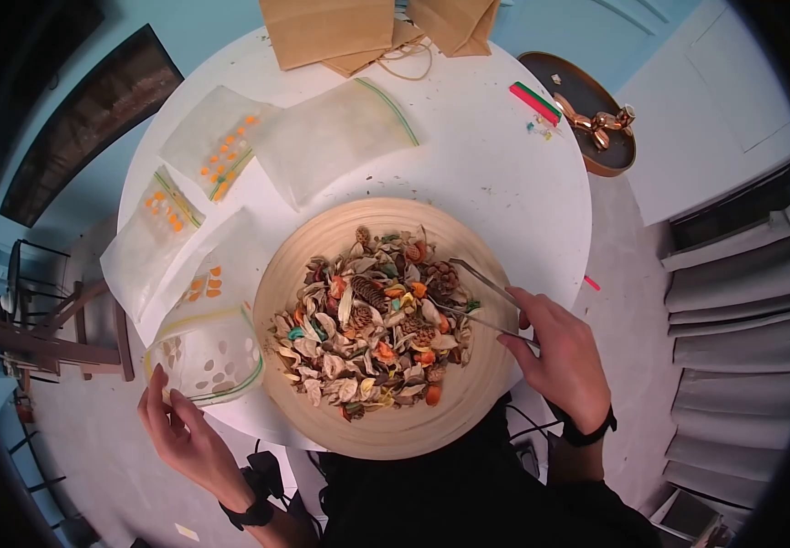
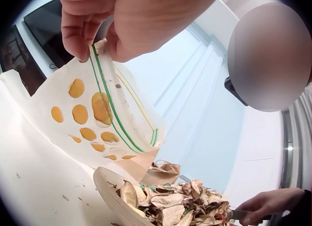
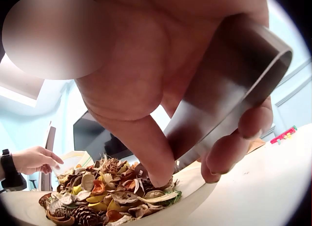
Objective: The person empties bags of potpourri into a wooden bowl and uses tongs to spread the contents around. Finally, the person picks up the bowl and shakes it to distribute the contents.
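Observation:
My left hand (image 1: pixel 180 438) pinches the rim of a clear zip bag (image 1: pixel 217 373) with a green-and-yellow seal. The bag's mouth gapes open beside the bowl, and orange spots mark its side (image 2: pixel 80 114) in the left wrist view. A wide wooden bowl (image 1: pixel 386 446) holds a heap of potpourri (image 1: pixel 354 315): dried petals, pine cones and coloured bits. My right hand (image 1: pixel 564 361) grips metal tongs (image 1: pixel 495 323) at the bowl's right side. Their arms stand apart, with the tips among the potpourri. In the right wrist view the bent band of the tongs (image 3: pixel 219 84) lies across the palm.
Several flat zip bags, one of them large (image 1: pixel 331 137), lie on the round white table (image 1: pixel 504 196). Brown paper bags (image 1: pixel 326 32) stand at the far edge. Red and green sticks (image 1: pixel 535 102) lie far right, near a tray (image 1: pixel 618 160) with a shiny balloon-dog figure (image 1: pixel 597 126).

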`<state>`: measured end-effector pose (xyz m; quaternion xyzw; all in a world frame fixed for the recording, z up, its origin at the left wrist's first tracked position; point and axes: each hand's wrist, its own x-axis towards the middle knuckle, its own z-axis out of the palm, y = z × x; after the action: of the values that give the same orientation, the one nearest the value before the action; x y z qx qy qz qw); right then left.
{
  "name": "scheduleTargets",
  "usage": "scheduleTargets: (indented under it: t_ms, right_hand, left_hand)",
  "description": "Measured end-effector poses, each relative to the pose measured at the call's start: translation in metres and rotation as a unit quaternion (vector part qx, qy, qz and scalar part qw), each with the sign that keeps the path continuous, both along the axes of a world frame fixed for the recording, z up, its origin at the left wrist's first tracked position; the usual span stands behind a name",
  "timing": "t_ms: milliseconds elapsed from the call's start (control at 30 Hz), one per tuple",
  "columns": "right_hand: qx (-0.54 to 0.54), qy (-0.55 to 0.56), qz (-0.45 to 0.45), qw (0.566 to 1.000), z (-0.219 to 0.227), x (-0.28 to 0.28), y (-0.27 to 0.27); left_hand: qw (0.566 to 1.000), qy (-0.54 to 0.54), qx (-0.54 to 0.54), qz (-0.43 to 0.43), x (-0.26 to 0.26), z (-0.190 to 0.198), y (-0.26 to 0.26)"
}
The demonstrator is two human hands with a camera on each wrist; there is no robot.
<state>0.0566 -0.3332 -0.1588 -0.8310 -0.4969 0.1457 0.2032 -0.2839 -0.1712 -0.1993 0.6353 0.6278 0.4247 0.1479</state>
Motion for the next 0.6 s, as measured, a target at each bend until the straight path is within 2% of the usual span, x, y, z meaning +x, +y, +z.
scheduleTargets:
  t_ms: [100,200,300,467,600]
  right_hand:
    - [-0.005,-0.009,0.003,1.000,-0.002,0.000,0.000]
    - [-0.010,-0.016,0.002,1.000,0.000,-0.001,-0.002]
    - [-0.003,-0.022,0.002,1.000,-0.004,-0.001,-0.003]
    - [0.017,-0.025,-0.007,1.000,-0.005,-0.002,-0.005]
    - [0.049,-0.007,-0.046,0.998,0.005,-0.003,-0.010]
  left_hand:
    - [0.999,0.015,0.041,0.012,-0.004,0.001,0.002]
    - [0.997,0.037,0.030,0.055,-0.015,0.012,0.008]
    - [0.989,0.107,0.063,0.075,-0.017,0.015,0.011]
    - [0.999,0.029,0.039,0.021,0.003,0.003,0.002]
    - [0.997,0.061,0.046,-0.005,0.008,0.002,-0.003]
